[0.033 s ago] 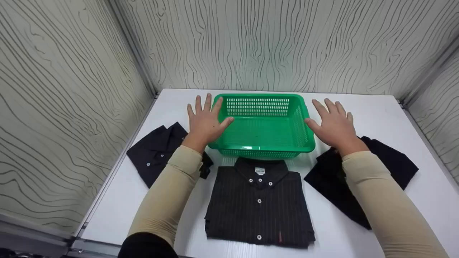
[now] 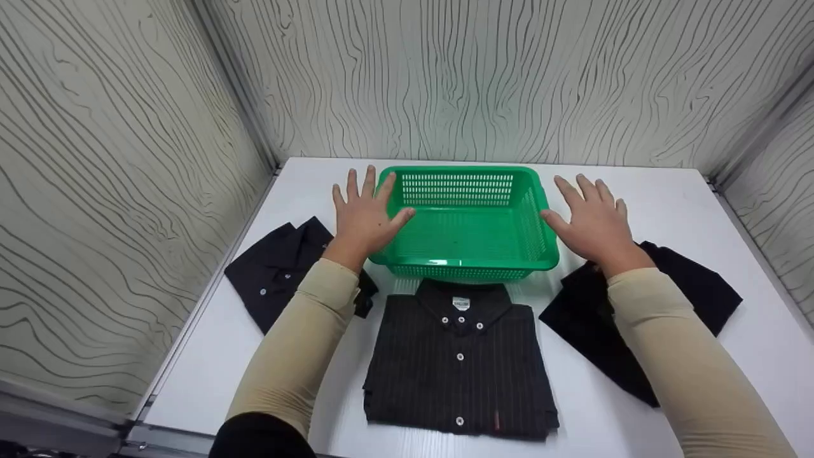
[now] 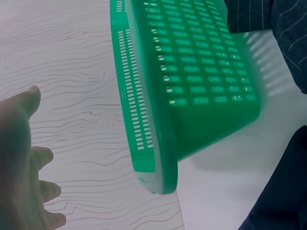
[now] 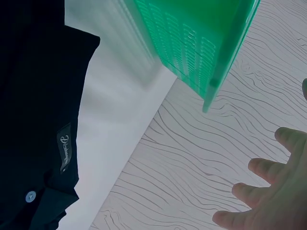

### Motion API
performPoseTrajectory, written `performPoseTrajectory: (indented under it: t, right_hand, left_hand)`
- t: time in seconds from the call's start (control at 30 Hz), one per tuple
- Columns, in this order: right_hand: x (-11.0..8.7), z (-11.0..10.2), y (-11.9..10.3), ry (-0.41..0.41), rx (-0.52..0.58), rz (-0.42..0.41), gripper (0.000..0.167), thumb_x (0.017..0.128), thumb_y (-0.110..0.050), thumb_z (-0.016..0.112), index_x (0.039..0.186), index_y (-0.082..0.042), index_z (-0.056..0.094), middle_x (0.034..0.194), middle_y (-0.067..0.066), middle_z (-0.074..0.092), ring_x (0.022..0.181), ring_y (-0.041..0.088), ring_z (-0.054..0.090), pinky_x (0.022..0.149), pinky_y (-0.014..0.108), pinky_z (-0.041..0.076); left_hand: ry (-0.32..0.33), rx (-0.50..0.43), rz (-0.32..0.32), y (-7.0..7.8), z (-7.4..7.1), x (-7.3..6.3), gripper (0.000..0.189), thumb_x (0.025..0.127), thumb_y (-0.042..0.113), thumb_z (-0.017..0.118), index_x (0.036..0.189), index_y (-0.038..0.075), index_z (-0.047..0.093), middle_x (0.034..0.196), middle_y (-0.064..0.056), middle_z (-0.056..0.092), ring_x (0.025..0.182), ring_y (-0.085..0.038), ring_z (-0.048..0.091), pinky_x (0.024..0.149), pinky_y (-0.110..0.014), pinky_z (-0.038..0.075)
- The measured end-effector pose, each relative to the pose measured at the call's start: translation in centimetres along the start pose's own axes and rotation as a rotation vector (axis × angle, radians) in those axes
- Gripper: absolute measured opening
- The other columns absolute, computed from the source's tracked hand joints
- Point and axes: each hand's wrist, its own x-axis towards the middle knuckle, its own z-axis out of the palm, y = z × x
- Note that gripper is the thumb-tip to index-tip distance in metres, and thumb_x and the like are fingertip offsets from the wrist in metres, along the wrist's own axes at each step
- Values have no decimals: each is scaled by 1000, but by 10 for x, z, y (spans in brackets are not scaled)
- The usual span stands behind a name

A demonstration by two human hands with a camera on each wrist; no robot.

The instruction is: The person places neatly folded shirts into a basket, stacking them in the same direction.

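Hovering at the left side of the basket (image 2: 496, 263), apart from it: left hand (image 2: 364, 219), fingers spread wide. Right hand (image 2: 593, 224) likewise spread, off the basket's right side. Basket sits on the white table (image 2: 661, 203); striped shirt (image 2: 432, 369) folded before it, dark shirt (image 2: 273, 267) left-front, black shirt (image 2: 585, 321) right-front.

A far wall (image 2: 458, 83), a left wall (image 2: 114, 191) and a right wall (image 2: 779, 172), all pale with dark wood-grain lines, flank a white worktop (image 2: 668, 203), a grey strip (image 2: 235, 83) lining the far left corner.
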Motion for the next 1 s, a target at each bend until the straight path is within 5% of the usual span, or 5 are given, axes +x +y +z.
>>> performPoseTrajectory:
  t: [0.67, 1.0]
  right_hand:
    - [-5, -8, 22, 1, -54, 21, 81, 101, -65, 38, 162, -13, 23, 161, 29, 17, 145, 55, 11, 106, 79, 10]
    - [-12, -2, 40, 11, -39, 18, 78, 102, -61, 41, 160, -10, 27, 159, 31, 21, 142, 57, 16, 104, 77, 16]
  left_hand:
    - [-12, 54, 36, 23, 10, -11, 85, 95, 77, 34, 164, 30, 16, 169, -13, 7, 153, -39, -4, 117, -64, 1]
    - [-22, 53, 111, 46, 20, -22, 85, 95, 77, 34, 163, 28, 21, 167, -13, 17, 154, -37, 0, 117, -64, 4]
